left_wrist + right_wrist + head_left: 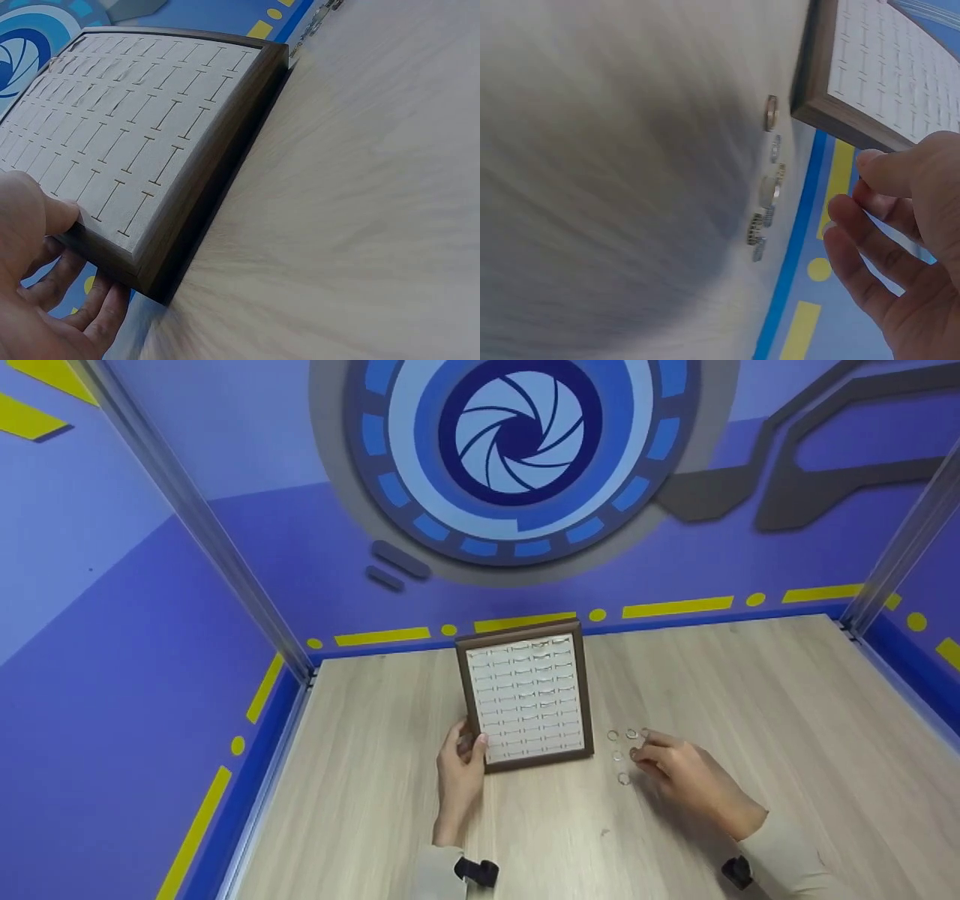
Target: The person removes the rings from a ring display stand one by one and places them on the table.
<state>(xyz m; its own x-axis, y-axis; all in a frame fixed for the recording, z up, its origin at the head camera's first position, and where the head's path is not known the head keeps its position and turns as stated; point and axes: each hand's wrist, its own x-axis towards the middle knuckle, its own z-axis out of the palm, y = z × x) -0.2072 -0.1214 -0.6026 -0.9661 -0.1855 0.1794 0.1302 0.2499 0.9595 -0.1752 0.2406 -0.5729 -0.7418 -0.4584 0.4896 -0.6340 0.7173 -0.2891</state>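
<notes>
A wood-framed ring display tray, with a white padded face cut in rows of slots, stands tilted up on the table. My left hand grips its lower left edge, thumb on the front and fingers behind. A few silver rings sit in slots near its top. My right hand hovers at the loose rings to the right of the tray, fingers loosely bent. Seen from the right wrist, its thumb and fingers are apart with no ring showing between them. Several rings stand on the table beyond.
The light wood table meets a blue and purple printed wall behind the tray. Metal corner posts rise at the left and right. Dark bands are on both wrists.
</notes>
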